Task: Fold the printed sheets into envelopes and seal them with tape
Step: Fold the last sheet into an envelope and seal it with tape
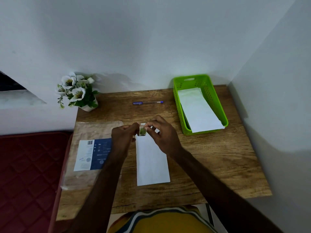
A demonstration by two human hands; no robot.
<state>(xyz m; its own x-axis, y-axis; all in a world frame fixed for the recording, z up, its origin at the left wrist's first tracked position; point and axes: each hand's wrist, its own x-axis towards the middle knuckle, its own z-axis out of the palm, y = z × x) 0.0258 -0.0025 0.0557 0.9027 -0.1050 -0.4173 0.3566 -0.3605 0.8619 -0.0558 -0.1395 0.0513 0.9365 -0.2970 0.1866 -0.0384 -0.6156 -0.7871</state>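
Both hands, left (123,134) and right (160,132), pinch our tape roll (142,131) just above the folded sheet's (151,158) far end.

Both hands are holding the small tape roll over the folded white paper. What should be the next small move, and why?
Probably pull a short strip free from the tape roll. Both the left hand and the right hand pinch it above the far end of the folded sheet, where no tape is visible yet.

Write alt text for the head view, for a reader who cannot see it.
Both hands, left hand and right hand, hold a small tape roll over the far end of a folded white sheet on a wooden table. A green basket of folded sheets stands far right.
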